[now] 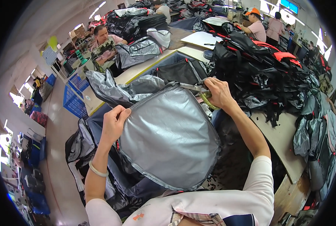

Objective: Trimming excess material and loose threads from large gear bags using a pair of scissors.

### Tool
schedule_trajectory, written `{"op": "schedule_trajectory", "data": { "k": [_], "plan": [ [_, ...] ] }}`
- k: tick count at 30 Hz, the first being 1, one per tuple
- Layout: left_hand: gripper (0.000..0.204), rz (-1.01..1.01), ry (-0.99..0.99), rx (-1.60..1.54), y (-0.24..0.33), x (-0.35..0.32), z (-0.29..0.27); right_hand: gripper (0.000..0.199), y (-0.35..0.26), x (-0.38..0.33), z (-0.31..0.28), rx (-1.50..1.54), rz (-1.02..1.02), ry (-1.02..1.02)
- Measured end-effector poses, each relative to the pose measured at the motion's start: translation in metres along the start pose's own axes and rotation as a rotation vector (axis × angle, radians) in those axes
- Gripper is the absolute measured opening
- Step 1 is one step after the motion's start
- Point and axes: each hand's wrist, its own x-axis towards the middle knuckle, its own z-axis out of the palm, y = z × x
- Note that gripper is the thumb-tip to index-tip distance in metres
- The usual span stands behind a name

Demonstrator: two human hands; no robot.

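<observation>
A large silver fabric bag piece [168, 135] with rounded corners and dark bound edges spreads out in front of my chest. My left hand [114, 122] is closed, pinching its upper left edge between thumb and fingers. In my right hand [219, 92] are scissors [206, 101] with yellow-green handles. Their blades point left and lie along the top edge of the silver piece. Whether the blades are parted is too small to tell. Crumpled silver and black fabric [109, 88] lies just beyond the piece.
A big heap of black bags with red trim [258, 71] covers the right-hand table. More silver fabric [139, 51] lies ahead, near a co-worker [102, 37] at a sewing machine. A blue plastic crate [74, 96] stands at left. Silver pieces [313, 132] hang at far right.
</observation>
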Motion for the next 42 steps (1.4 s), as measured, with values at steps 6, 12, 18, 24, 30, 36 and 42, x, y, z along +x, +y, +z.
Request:
{"op": "schedule_trajectory", "data": {
  "k": [6, 12, 18, 24, 30, 36, 42],
  "plan": [
    [0.025, -0.023, -0.023, -0.047, 0.002, 0.0, 0.001, 0.035, 0.0, -0.013, 0.009, 0.119, 0.005, -0.017],
    [0.026, -0.021, -0.055, -0.057, 0.007, 0.006, 0.008, 0.031, -0.007, -0.029, 0.013, 0.216, 0.128, -0.045],
    [0.024, -0.032, -0.107, -0.067, 0.02, 0.015, 0.028, 0.022, 0.011, -0.054, 0.001, 0.118, 0.182, -0.094],
    [0.026, -0.001, -0.134, 0.094, 0.033, 0.011, 0.055, 0.018, -0.003, -0.15, 0.005, 0.391, 0.964, 0.187],
    [0.012, 0.289, 0.071, 0.133, 0.031, -0.005, 0.097, 0.04, -0.167, -0.286, 0.034, 1.005, 1.581, 0.357],
    [0.014, 0.307, 0.231, 0.179, 0.081, -0.06, 0.05, 0.04, -0.153, -0.288, 0.08, 1.176, 1.55, 0.721],
    [0.022, 0.545, 0.651, 0.278, 0.149, -0.18, -0.104, 0.034, -0.247, -0.213, 0.078, 1.586, 1.137, 0.39]
  ]
}}
